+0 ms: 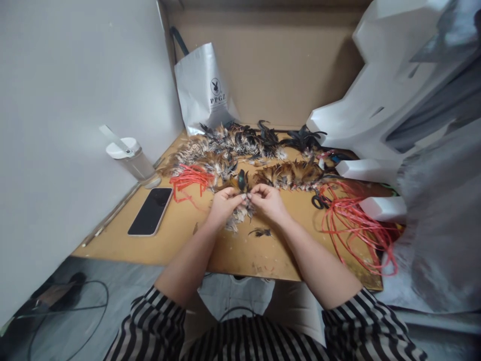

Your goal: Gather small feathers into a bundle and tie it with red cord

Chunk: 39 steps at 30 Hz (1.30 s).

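Observation:
My left hand [225, 204] and my right hand [268, 200] meet over the middle of the table. Thumbs and fingers of both are pinched on a small bunch of feathers [241, 180], brown with a dark green sheen, its tips pointing away from me. Under and just before the hands lies a pile of pale fluffy feathers [237, 218]. A small loose dark feather [262, 232] rests nearer the front edge. Behind the right hand stretches a row of brown feathers [291, 174]; a larger heap of brown and black feathers [221, 143] spreads further back.
Red plastic strings [191, 178] lie left of the hands, with more red strings [349, 223] on the right beside black-handled scissors [320, 201]. A phone [151, 211] and a lidded cup [131, 159] are at left. A silver bag [205, 87] stands behind; white foam [379, 205] juts in from the right.

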Tool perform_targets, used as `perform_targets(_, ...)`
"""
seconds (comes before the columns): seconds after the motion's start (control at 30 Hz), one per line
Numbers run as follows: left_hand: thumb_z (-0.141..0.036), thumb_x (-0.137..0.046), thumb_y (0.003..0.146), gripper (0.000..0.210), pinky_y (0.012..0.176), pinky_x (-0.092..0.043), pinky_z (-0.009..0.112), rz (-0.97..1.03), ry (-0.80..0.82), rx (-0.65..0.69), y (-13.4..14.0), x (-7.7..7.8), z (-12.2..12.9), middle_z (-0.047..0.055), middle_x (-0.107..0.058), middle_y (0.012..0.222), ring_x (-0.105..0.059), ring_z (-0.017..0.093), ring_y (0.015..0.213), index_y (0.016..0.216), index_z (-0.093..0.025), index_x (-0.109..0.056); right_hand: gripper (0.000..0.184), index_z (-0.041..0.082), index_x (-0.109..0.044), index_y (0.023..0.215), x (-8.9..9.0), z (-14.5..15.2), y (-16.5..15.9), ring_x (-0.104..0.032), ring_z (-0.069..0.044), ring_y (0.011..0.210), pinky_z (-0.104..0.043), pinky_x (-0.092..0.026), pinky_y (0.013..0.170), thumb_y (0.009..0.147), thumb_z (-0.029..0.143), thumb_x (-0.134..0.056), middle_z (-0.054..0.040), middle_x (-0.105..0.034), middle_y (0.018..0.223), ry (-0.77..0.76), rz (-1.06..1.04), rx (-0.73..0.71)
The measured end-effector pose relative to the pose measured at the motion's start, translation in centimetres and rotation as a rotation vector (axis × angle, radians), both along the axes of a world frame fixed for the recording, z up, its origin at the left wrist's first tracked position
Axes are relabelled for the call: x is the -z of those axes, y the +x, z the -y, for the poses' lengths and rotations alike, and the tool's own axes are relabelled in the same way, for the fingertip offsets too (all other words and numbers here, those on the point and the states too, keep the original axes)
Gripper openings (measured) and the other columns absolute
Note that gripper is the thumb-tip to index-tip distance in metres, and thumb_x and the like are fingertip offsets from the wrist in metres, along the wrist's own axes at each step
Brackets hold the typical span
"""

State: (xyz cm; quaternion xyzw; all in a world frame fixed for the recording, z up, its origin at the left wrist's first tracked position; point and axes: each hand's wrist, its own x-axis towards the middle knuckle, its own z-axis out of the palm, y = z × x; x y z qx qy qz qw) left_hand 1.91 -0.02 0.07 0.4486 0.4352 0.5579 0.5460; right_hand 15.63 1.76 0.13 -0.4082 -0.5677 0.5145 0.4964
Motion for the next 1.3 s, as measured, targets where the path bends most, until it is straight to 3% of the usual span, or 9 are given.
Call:
perform_targets(0.23, -0.025, -0.073, 0.057, 0.024, 0.06, -0.048, 0.019, 0.249, -0.106, -0.003, 0.4, -0.1, -0.1, 0.002, -0.064, 0.064, -0.06, 0.008, 0.058, 0.067, -0.013, -0.055, 0.023, 0.017, -0.055, 0.065, 0.1, 0.2, -0.7, -0.053, -0.01, 0.045, -0.023, -0.043, 0.049, 0.058, 0.033, -0.071, 0.0025, -0.059, 0.052, -0.115, -0.212, 0.041)
perform_targets(0.47, -0.025, -0.073, 0.057, 0.024, 0.06, -0.049, 0.022, 0.065, 0.003, -0.113, 0.3, -0.3, 0.2, 0.0, -0.062, 0.06, -0.06, 0.01, 0.056, 0.062, -0.014, -0.053, 0.027, 0.019, -0.053, 0.066, -0.2, 0.3, -0.8, -0.054, -0.011, 0.046, -0.023, -0.041, 0.047, 0.057, 0.035, -0.072, 0.0025, -0.06, 0.054, -0.141, -0.213, 0.036)
perform_targets(0.6, -0.026, -0.074, 0.057, 0.024, 0.06, -0.049, 0.022, 0.058, -0.016, -0.114, 0.4, -0.2, 0.1, 0.0, -0.063, 0.061, -0.06, 0.009, 0.057, 0.063, -0.014, -0.054, 0.028, 0.018, -0.051, 0.06, 0.0, 0.4, -0.9, -0.054, -0.011, 0.045, -0.022, -0.039, 0.045, 0.057, 0.037, -0.071, 0.002, -0.059, 0.05, -0.16, -0.192, 0.084)
perform_targets(0.97, -0.017, -0.074, 0.058, 0.025, 0.058, -0.047, 0.014, 0.448, -0.227, 0.022, 0.2, 1.0, -0.9, 0.001, -0.064, 0.067, -0.059, 0.005, 0.058, 0.076, -0.011, -0.058, 0.026, 0.017, -0.052, 0.062, 0.5, 0.2, -1.3, -0.056, -0.01, 0.049, -0.022, -0.043, 0.051, 0.058, 0.036, -0.07, 0.0021, -0.06, 0.052, -0.177, -0.239, 0.102)
perform_targets(1.3, -0.028, -0.075, 0.056, 0.028, 0.057, -0.049, 0.021, 0.22, -0.11, 0.032, 0.6, 1.1, -1.0, 0.0, -0.062, 0.061, -0.057, 0.008, 0.051, 0.075, -0.013, -0.061, 0.027, 0.019, -0.049, 0.066, 1.4, 0.0, -0.9, -0.056, -0.012, 0.051, -0.026, -0.047, 0.055, 0.06, 0.038, -0.068, 0.0034, -0.058, 0.054, -0.157, -0.197, 0.038)
